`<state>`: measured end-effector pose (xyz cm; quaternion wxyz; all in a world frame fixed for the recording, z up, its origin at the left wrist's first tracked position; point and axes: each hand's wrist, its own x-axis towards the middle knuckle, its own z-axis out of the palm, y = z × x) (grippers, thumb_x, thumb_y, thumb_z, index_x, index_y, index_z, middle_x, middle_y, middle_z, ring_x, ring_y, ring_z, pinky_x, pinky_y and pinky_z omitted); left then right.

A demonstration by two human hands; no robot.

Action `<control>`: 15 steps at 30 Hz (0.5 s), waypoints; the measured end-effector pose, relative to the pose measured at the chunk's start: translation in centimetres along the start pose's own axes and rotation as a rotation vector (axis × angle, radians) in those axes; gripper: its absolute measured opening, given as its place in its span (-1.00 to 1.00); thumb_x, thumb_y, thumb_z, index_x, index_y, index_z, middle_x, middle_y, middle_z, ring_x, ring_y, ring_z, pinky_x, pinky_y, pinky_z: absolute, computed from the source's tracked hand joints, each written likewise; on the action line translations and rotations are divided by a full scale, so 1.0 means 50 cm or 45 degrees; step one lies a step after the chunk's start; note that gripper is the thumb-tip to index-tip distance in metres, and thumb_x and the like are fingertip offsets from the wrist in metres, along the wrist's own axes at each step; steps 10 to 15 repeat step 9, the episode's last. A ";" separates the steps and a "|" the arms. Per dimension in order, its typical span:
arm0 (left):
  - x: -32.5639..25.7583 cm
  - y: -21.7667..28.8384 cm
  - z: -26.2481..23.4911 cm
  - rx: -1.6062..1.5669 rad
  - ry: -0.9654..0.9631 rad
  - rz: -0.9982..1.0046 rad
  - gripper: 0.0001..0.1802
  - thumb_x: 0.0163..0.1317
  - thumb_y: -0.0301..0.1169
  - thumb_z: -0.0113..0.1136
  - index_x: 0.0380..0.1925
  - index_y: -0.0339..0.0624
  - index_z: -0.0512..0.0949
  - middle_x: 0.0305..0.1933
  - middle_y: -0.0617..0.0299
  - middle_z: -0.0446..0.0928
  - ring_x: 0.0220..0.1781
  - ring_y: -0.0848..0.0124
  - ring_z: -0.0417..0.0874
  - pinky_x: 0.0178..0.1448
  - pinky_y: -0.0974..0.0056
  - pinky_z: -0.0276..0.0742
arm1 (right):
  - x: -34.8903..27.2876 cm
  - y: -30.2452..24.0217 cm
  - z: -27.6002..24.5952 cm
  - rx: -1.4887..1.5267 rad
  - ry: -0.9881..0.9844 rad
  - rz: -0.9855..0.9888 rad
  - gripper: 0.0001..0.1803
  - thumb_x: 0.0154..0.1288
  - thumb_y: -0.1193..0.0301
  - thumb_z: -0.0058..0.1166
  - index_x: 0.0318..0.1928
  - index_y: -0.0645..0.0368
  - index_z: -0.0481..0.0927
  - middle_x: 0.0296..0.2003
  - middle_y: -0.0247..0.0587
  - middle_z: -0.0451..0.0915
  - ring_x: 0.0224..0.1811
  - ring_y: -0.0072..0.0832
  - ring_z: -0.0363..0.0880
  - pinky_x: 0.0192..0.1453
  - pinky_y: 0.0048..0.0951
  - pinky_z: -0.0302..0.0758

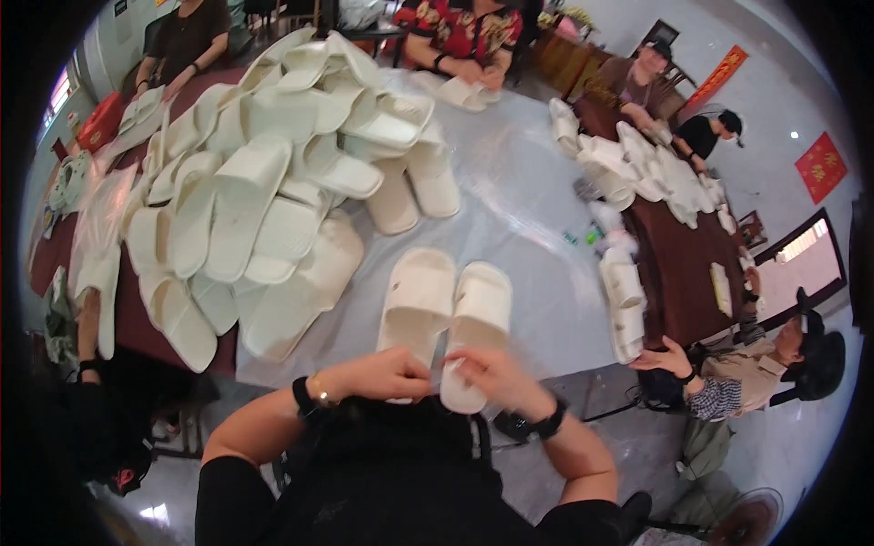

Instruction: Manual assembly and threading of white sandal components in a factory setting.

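Observation:
Two cream-white slippers lie side by side at the table's front edge, toes pointing away from me. My left hand [398,375] is closed at the heel of the left slipper [419,280], and its fingertips are partly hidden. Over the heel of the right slipper [482,298] my right hand [496,378] bends its fingers, pinching the sole; it is slightly blurred. Both heels stick out past the table edge toward me. A large heap of matching slippers [250,196] rises to the left, with a pair of slippers [414,196] resting against its right side.
Pale plastic sheeting [510,182] covers the table. Across it, a person in a floral top [464,41] handles slippers. More slippers [628,168] lie along the dark red cloth [669,264] at right. A co-worker's hand [665,358] reaches near the right corner; another arm [88,318] is at left.

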<state>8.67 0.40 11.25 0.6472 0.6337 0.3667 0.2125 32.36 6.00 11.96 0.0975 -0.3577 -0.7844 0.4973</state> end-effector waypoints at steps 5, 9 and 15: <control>0.006 -0.037 -0.021 -0.172 0.100 -0.080 -0.74 0.23 -0.34 0.11 -0.58 -0.22 0.58 -0.66 0.41 0.39 -0.58 0.64 0.32 -0.50 0.44 0.20 | -0.022 0.014 0.082 0.150 -0.244 -0.161 -0.77 0.38 0.33 -0.04 -0.08 0.16 0.58 -0.50 -0.11 0.58 -0.45 -0.36 0.56 -0.26 -0.37 0.48; -0.002 -0.036 -0.038 -0.235 0.211 -0.081 -0.78 0.19 -0.36 0.14 -0.59 -0.21 0.59 -0.67 0.42 0.36 -0.60 0.65 0.27 -0.51 0.45 0.15 | -0.027 0.016 0.087 0.274 -0.401 0.008 -0.72 0.45 0.27 -0.11 -0.12 0.15 0.61 -0.56 -0.31 0.54 -0.49 -0.55 0.51 -0.28 -0.49 0.45; -0.002 -0.036 -0.038 -0.235 0.211 -0.081 -0.78 0.19 -0.36 0.14 -0.59 -0.21 0.59 -0.67 0.42 0.36 -0.60 0.65 0.27 -0.51 0.45 0.15 | -0.027 0.016 0.087 0.274 -0.401 0.008 -0.72 0.45 0.27 -0.11 -0.12 0.15 0.61 -0.56 -0.31 0.54 -0.49 -0.55 0.51 -0.28 -0.49 0.45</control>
